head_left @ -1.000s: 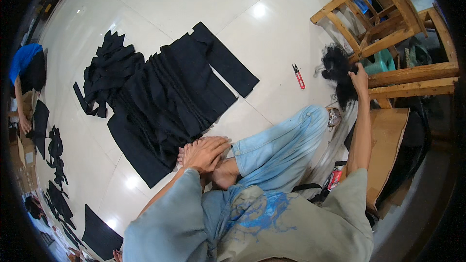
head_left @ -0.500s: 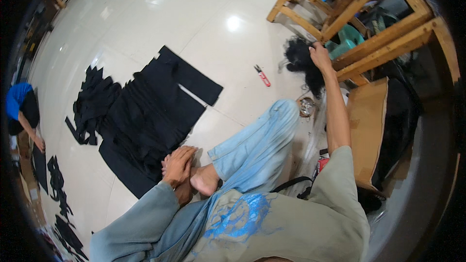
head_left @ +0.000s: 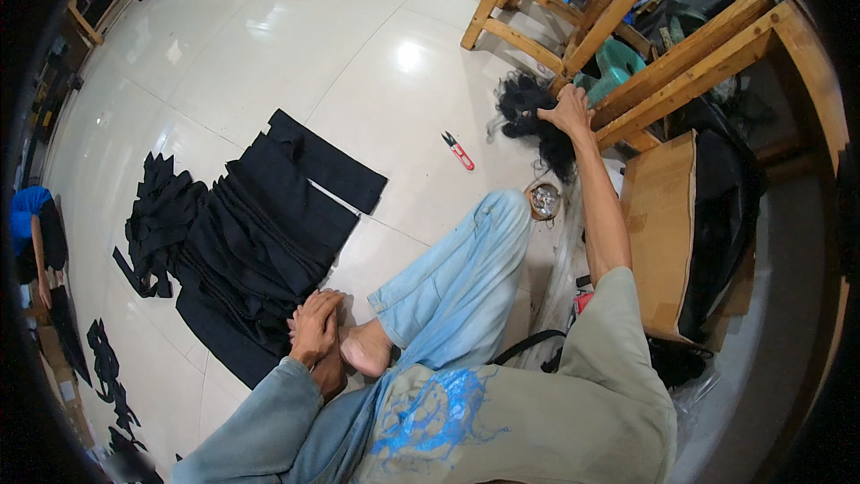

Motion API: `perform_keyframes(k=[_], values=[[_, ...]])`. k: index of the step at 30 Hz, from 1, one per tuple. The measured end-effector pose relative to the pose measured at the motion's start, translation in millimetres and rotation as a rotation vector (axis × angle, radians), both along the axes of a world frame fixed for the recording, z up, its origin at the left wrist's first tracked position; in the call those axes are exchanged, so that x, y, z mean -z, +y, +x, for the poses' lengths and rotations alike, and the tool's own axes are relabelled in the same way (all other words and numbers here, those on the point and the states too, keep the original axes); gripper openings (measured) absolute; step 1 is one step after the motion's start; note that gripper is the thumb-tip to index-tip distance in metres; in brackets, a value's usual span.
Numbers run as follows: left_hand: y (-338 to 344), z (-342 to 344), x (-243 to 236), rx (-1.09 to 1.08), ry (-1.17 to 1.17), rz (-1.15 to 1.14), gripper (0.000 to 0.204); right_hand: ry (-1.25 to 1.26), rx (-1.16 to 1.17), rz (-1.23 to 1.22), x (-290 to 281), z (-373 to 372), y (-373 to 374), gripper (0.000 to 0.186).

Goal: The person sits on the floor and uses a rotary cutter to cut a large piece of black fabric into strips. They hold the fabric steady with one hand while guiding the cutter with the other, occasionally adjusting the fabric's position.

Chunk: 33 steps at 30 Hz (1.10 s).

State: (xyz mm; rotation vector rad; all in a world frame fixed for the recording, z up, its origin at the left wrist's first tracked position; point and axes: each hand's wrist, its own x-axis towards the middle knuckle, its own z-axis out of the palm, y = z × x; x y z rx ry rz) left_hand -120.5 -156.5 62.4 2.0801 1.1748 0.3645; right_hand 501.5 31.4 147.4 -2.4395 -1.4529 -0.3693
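Observation:
My left hand lies over my bare foot, its fingers stretched out and holding nothing. Just beyond it is a stack of black fabric pieces, spread on the floor. My right arm reaches far to the right, where my right hand is open, fingers spread, at the edge of a tangled heap of black thread. Whether the fingertips touch the heap is hard to make out. Red-handled thread snips lie on the tiles between the fabric and the thread.
A wooden stool and a wooden frame stand at the right, with a green plastic thing among them. Below is a cardboard box. A small round container sits by my knee. Another person works at far left.
My right hand has gone from closed fingers over the black thread to spread fingers at its edge. The whole view has shifted slightly; my left hand stays on my foot.

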Motion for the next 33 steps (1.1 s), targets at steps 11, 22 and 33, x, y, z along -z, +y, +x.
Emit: perform_keyframes(k=[11, 22, 33], values=[[-1, 5, 5, -0.013, -0.061, 0.006, 0.040, -0.254, -0.044, -0.136, 7, 51, 1, 0.035], [24, 2, -24, 0.153, 0.051, 0.218, 0.058, 0.891, -0.395, -0.180, 2, -220, -47, 0.036], [75, 50, 28, 0.089, 0.485, 0.354, 0.062, 0.610, -1.008, -0.138, 116, -328, -28, 0.042]])
